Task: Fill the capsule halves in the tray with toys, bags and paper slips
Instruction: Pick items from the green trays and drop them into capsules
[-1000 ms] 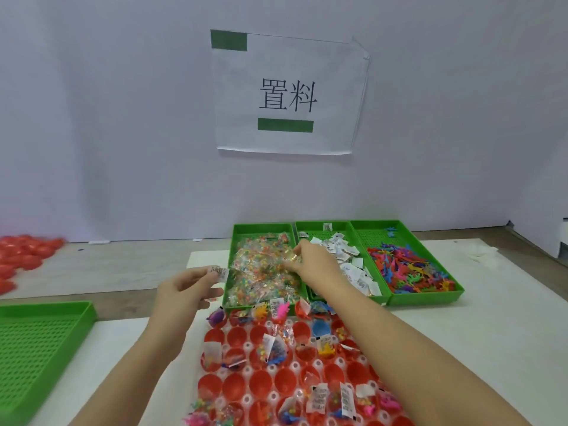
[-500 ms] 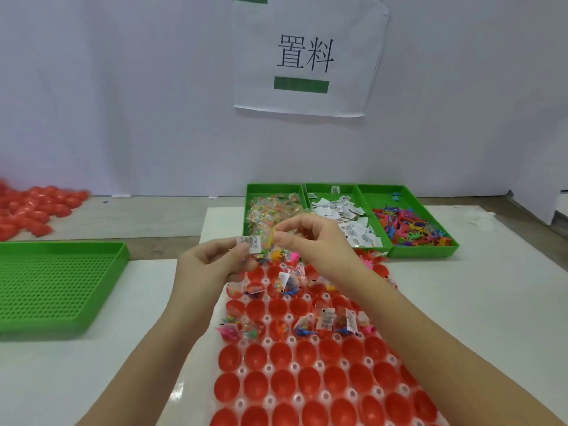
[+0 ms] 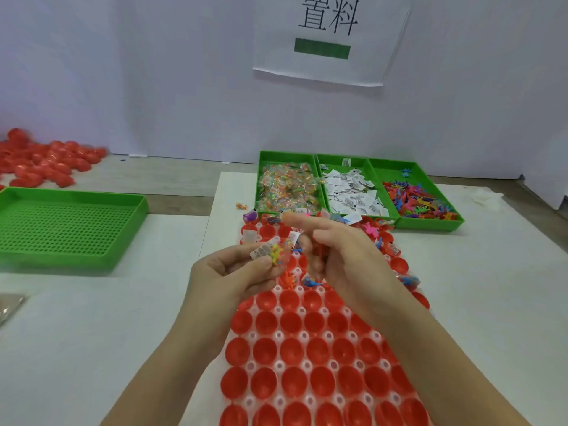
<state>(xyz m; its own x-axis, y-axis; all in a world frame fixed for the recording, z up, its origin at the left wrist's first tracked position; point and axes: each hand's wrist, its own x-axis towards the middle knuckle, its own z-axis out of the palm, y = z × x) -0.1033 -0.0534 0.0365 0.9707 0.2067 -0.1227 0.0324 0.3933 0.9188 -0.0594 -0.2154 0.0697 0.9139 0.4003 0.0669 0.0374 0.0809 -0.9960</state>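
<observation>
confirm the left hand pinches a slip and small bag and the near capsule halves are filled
Not quite: the head view shows the near capsule halves empty. The left hand does pinch a slip and small bag.

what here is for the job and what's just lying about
Job: red plastic capsule halves in white tray; clear bead bags; white paper slips; coloured plastic toys; left hand pinching a slip.
Idle: green perforated tray; loose red capsule pile; white wall sign.

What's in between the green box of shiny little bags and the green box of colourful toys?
A green plastic bin of white paper slips, seen in the head view.
</observation>
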